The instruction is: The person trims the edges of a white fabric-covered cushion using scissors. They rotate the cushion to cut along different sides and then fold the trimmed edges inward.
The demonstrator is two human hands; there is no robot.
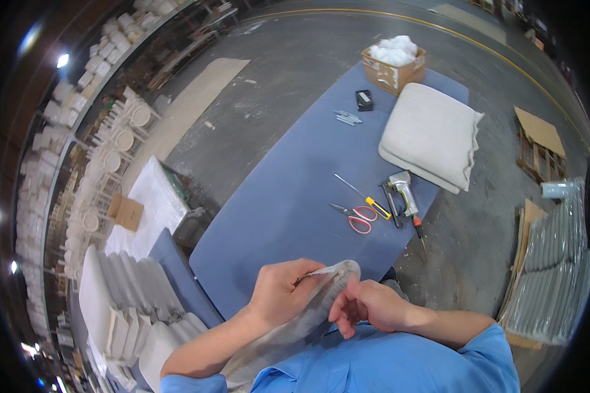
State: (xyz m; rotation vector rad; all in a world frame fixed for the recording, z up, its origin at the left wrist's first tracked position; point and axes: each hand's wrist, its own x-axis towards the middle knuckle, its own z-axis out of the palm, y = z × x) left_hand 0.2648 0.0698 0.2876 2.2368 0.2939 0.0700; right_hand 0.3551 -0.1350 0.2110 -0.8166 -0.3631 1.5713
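Left hand (280,289) pinches pale cloth (313,317) (right hand (372,305) alongside).

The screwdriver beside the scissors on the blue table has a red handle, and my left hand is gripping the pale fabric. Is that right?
Not quite: the head view shows that the screwdriver beside the scissors on the blue table has a yellow and black handle, not red. Your left hand is gripping the pale fabric.
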